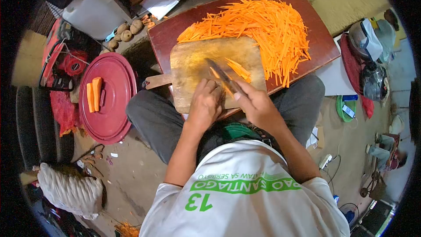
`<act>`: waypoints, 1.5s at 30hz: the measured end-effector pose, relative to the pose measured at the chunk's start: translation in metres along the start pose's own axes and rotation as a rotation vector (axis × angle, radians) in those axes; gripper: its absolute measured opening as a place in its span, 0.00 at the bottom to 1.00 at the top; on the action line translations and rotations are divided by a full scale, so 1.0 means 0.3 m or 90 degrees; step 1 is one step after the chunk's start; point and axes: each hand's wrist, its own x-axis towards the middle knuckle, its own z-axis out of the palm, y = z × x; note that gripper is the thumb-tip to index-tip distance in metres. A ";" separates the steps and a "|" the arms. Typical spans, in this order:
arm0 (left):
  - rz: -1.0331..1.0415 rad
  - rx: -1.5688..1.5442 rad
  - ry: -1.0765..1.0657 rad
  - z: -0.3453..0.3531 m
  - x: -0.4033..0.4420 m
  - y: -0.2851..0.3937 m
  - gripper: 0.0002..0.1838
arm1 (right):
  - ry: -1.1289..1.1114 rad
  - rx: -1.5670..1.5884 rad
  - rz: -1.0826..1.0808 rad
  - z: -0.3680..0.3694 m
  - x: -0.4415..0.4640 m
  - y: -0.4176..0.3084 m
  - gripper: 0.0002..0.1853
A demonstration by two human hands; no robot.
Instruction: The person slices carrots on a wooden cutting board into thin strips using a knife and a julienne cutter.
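My right hand (259, 107) is closed around the handle of a kitchen knife (222, 73). Its blade, slightly blurred, points up and left over the wooden cutting board (188, 63). On the board, just left of the knife, my left hand (207, 101) rests with its fingers curled under. Whatever those fingers press on is hidden. Slivers of orange carrot show along the blade close to the left fingertips. Right of the blade lies a small bunch of cut carrot strips (239, 70). A large heap of carrot strips (280, 30) curves around the board's far and right sides.
The board rests on a dark red tabletop (164, 33) at my lap. To the left, a round red plastic lid (116, 123) carries carrot pieces (94, 94). Potatoes (126, 35) lie beyond it. A green basket (344, 109) with a phone stands to the right.
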 end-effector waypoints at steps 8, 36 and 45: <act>-0.006 0.002 0.050 0.010 0.016 0.017 0.17 | 0.009 0.026 0.040 -0.016 -0.055 0.006 0.20; -0.005 0.089 0.044 0.067 -0.001 0.045 0.29 | 0.059 0.156 0.056 -0.097 -0.115 0.085 0.22; 0.008 0.102 0.058 0.073 0.017 0.073 0.27 | 0.035 0.214 0.112 -0.093 -0.127 0.083 0.23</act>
